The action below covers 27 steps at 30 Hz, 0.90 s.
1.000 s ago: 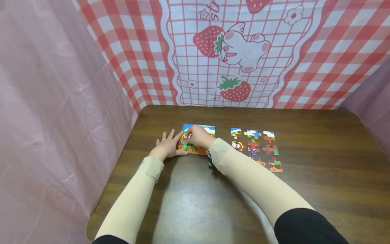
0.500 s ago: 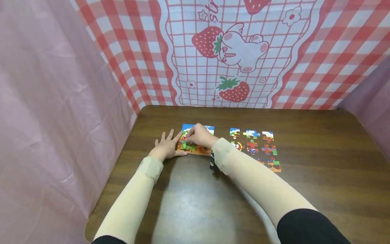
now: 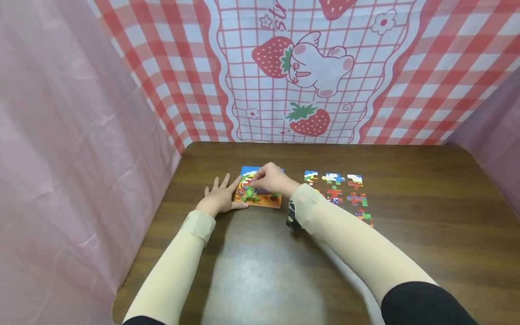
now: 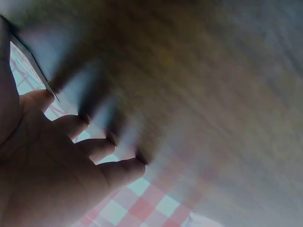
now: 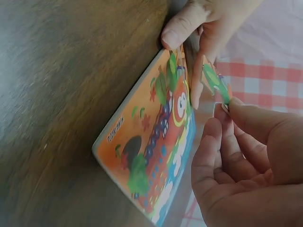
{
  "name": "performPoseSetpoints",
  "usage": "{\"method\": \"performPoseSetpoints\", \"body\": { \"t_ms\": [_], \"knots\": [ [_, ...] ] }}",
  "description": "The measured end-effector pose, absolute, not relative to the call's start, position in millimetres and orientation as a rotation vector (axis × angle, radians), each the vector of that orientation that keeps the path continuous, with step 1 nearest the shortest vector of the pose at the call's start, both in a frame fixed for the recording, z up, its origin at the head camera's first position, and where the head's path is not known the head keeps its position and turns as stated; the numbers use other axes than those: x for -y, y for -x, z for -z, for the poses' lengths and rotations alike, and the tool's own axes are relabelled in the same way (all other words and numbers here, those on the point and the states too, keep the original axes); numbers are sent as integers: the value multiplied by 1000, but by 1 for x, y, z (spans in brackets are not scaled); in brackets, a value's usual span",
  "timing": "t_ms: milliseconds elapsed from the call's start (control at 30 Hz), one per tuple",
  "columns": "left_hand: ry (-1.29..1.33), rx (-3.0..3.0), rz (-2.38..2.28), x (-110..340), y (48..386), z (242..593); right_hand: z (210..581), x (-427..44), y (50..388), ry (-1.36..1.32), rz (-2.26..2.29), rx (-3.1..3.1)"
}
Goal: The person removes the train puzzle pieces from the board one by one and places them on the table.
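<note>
A colourful puzzle board [image 3: 268,201] lies flat on the table, printed with a red and yellow cartoon figure. My left hand [image 3: 218,199] rests spread at its left side, with thumb and index finger touching the edge. Over the board, my right hand [image 3: 271,177] pinches a green and orange puzzle piece [image 5: 214,78] between thumb and index finger. In the right wrist view that piece is tilted and held apart from the board's surface. The left wrist view shows the left fingertips against the table; the board appears there only as a thin edge.
Several loose puzzle pieces [image 3: 334,194] lie in rows right of the board; my right forearm hides some of them. The wooden table [image 3: 426,198] meets a red and white checked cloth [image 3: 195,99] at the back. A pink curtain [image 3: 81,149] hangs on the left.
My right hand has shifted slightly to the right, and the green puzzle piece in its fingers shows more fully. The left hand stays in place at the board's edge.
</note>
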<state>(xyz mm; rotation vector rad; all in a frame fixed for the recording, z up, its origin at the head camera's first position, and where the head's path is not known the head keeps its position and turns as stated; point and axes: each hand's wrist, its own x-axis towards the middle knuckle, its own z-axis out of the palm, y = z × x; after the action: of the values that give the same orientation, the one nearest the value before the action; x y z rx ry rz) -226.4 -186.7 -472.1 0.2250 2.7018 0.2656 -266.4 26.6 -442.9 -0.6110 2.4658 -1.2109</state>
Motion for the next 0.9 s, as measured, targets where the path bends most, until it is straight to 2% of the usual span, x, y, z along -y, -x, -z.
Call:
{"method": "performPoseSetpoints", "body": {
  "t_ms": [467, 900],
  "knots": [
    [-222, -2688, -288, 185, 224, 466, 433, -67, 266, 552, 1209, -2505],
    [-240, -2693, -315, 186, 224, 466, 427, -104, 251, 602, 1211, -2531]
  ]
}}
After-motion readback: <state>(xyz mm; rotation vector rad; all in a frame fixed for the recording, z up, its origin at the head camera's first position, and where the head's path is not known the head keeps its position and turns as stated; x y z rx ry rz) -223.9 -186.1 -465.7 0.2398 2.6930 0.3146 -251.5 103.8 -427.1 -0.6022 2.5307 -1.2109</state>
